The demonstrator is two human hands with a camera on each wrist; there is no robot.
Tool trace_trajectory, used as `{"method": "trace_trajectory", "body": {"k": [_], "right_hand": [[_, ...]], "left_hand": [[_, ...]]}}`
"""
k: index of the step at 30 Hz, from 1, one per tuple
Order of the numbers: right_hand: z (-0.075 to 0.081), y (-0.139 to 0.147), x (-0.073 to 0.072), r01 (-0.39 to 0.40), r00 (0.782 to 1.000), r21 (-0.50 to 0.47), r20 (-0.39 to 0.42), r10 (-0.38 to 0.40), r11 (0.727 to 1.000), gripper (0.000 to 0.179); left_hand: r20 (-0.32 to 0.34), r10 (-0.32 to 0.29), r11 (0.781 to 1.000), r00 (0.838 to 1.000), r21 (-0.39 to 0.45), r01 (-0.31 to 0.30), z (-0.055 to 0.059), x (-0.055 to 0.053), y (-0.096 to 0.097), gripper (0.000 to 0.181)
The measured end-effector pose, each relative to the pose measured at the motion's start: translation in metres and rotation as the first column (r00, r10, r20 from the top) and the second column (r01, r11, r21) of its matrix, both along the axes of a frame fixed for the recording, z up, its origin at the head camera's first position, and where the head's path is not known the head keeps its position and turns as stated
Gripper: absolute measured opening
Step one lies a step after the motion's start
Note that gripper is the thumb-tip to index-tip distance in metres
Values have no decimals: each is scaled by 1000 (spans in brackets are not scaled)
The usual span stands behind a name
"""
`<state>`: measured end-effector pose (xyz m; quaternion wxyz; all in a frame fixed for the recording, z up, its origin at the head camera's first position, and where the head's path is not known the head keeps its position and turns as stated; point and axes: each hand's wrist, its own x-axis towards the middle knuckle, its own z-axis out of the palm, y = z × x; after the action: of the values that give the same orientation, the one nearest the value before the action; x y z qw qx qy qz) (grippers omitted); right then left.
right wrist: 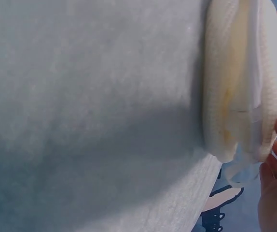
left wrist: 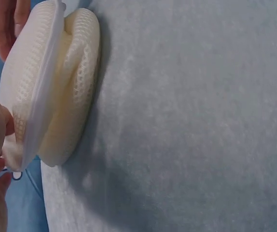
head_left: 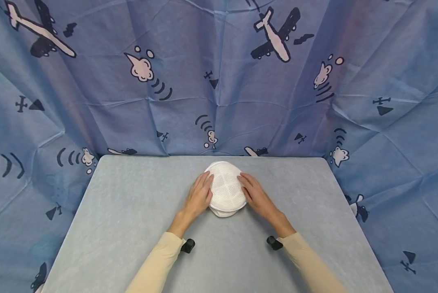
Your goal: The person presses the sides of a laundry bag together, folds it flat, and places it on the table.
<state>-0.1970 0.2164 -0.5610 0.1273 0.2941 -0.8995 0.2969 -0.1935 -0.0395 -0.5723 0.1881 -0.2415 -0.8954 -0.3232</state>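
Observation:
A round white mesh laundry bag [head_left: 226,187] with a smooth white rim band lies near the far edge of the table. It stands puffed up, its lower half folded and bulging beneath the band, as the left wrist view shows of the bag [left wrist: 73,92]. My left hand [head_left: 198,193] grips its left side, thumb and fingers at the rim. On the opposite side my right hand [head_left: 257,195] pinches the rim of the bag [right wrist: 220,87]. A small loop [right wrist: 242,175] hangs from the edge beside the right fingers. What the bag contains, if anything, is hidden.
The grey table [head_left: 131,228] spreads out on both sides of the bag. A blue curtain [head_left: 189,81] printed with airplanes hangs behind the table and along both sides. Black wrist devices [head_left: 188,245] sit at both cuffs.

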Motion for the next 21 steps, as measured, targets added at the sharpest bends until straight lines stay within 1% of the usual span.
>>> {"method": "trace_trajectory", "body": {"k": [6, 8, 10, 12, 15, 18, 21], "right_hand": [[-2, 0, 0, -25, 994, 26, 103, 22, 999, 46], [-4, 0, 0, -24, 992, 30, 121, 21, 999, 48], [-5, 0, 0, -23, 993, 38, 114, 18, 999, 48], [-7, 0, 0, -25, 996, 44, 91, 21, 999, 47], [-11, 0, -2, -32, 998, 58, 65, 28, 998, 46], [-14, 0, -3, -31, 997, 67, 69, 26, 997, 45], [-16, 0, -3, -26, 996, 77, 91, 19, 997, 45]], "left_hand": [[75, -13, 1000, 997, -6, 14, -1, 3, -1, 44], [90, -20, 1000, 996, -8, 21, -3, 3, -1, 43], [103, -29, 999, 994, -11, 30, -4, 2, -1, 44], [110, -34, 999, 993, -17, 36, -6, 2, -1, 45], [116, -30, 999, 993, -34, 34, -8, 1, -1, 44], [137, -25, 999, 990, -41, 31, -10, 1, -1, 44], [149, -17, 999, 989, -41, 24, -10, 0, 0, 44]]}}
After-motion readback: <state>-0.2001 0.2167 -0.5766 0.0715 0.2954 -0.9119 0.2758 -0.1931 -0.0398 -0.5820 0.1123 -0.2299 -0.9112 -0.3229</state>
